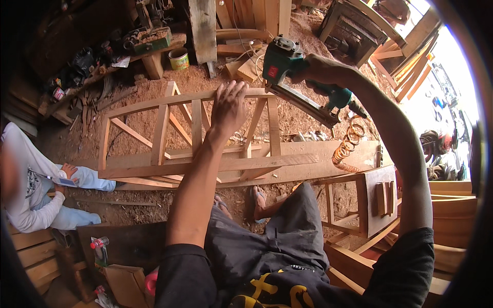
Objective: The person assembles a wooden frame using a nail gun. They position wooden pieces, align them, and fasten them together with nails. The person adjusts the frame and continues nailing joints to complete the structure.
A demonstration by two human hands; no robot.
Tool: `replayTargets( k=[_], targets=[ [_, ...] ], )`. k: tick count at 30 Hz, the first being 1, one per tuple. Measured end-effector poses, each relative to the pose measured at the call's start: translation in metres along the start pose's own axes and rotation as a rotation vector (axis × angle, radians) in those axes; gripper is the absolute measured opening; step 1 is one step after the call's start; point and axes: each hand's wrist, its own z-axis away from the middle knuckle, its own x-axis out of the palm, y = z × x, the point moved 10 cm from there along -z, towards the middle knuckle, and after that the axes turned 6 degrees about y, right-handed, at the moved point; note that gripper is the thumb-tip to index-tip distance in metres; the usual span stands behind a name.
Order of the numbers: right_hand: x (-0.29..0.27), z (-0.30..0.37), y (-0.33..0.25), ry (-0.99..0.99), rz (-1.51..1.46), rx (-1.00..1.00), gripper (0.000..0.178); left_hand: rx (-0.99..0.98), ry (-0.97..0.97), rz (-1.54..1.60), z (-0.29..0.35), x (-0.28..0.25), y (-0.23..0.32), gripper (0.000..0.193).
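Note:
An open wooden frame (163,133) of slats, with a curved top rail and diagonal braces, stands before me on a long board (339,150). My left hand (229,109) grips the top rail right of its middle, fingers laid over the far side. In my right hand (313,72) is a green nail gun (282,59), held by its handle. Its nose is at the rail's right end; whether it touches the wood I cannot tell. A coiled orange air hose (346,148) hangs from the gun's rear fitting down to the board.
A seated person (33,179) at the left holds a phone (64,181). Behind the frame are a paint can (179,59), a low bench (120,59) with tools, and sawdust on the floor. At the right stands another wooden piece (375,203); my feet are below the board.

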Motion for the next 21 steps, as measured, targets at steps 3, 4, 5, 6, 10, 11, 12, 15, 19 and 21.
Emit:
replayTargets(
  k=[3,4,5,6,10,11,12,15,19,21],
  targets=[
    [0.0022,-0.0027,0.0033,0.007,-0.004,0.020,0.025,0.010,0.034,0.029,0.0006,-0.0006,0.0007,0.052],
    [0.0018,-0.0039,0.0032,0.013,-0.003,0.016,0.025,-0.007,0.023,0.038,-0.0002,0.0007,-0.0009,0.052],
    [0.0026,-0.0046,0.0031,0.006,0.003,0.011,0.024,-0.015,0.019,0.046,-0.0003,0.0012,-0.0012,0.052],
    [0.0036,-0.0052,0.0032,-0.002,0.007,0.009,0.024,-0.020,0.016,0.057,-0.0005,0.0014,-0.0017,0.051],
    [0.0024,-0.0050,0.0062,0.006,0.036,0.026,0.027,-0.003,0.050,0.046,-0.0008,-0.0008,-0.0009,0.050],
    [0.0029,-0.0050,0.0040,-0.003,0.028,0.009,0.026,-0.005,0.053,0.048,-0.0006,-0.0005,-0.0013,0.050],
    [0.0032,-0.0047,0.0031,-0.008,0.028,0.002,0.025,-0.006,0.056,0.050,-0.0006,-0.0002,-0.0014,0.050],
    [0.0027,-0.0044,0.0007,-0.002,0.062,-0.013,0.023,-0.016,0.057,0.055,-0.0003,0.0000,-0.0017,0.051],
    [0.0030,-0.0040,0.0008,0.008,0.054,-0.015,0.023,-0.012,0.050,0.044,-0.0011,-0.0011,0.0000,0.052],
    [0.0039,-0.0044,0.0004,-0.003,0.061,-0.018,0.023,-0.020,0.035,0.033,-0.0014,-0.0005,-0.0004,0.053]
  ],
)
